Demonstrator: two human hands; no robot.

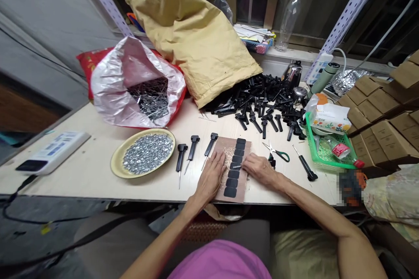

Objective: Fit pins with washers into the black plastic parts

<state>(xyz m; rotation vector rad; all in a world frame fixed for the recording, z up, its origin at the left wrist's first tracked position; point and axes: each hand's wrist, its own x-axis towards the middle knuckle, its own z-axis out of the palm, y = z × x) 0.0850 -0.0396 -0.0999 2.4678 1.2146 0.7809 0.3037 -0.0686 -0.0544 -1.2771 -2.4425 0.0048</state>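
A plate of small metal parts (143, 153) sat left. The left hand (211, 177) lay open, flat on a brown board (240, 192); the right hand (262, 170) pinched a black pad (236, 166) in its row. A nudge could likely skew the row.

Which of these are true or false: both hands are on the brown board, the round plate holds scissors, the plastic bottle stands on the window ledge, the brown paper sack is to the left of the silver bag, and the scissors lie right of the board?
1. Both hands rest on the brown board: true; the left hand and right hand lie on it beside the column of black pads.
2. The round plate holds scissors: false; it holds small silvery metal parts.
3. The plastic bottle stands on the window ledge: true.
4. The brown paper sack is left of the silver bag: false; it is to its right.
5. The scissors lie right of the board: true.
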